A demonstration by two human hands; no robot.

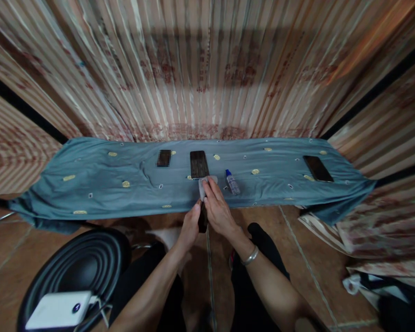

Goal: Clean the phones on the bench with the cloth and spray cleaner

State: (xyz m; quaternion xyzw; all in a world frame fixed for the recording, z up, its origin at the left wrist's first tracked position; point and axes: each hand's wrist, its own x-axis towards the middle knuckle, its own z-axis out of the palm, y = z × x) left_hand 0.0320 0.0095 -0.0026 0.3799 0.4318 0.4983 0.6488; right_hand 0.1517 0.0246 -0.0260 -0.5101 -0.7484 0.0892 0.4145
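My left hand is closed around a dark phone held just off the table's front edge. In my right hand a whitish cloth is pressed under the fingers, at the phone's upper end. Just beyond the cloth, another dark phone lies on the blue-green tablecloth. To the right of my right hand lies a small clear bottle with a blue cap. My palms and fingers hide much of the held phone.
A third phone lies toward the table's right end. Left of centre is a small dark pixelated item. A black round stool at lower left carries a white power bank with a cable. Striped curtains hang behind the table.
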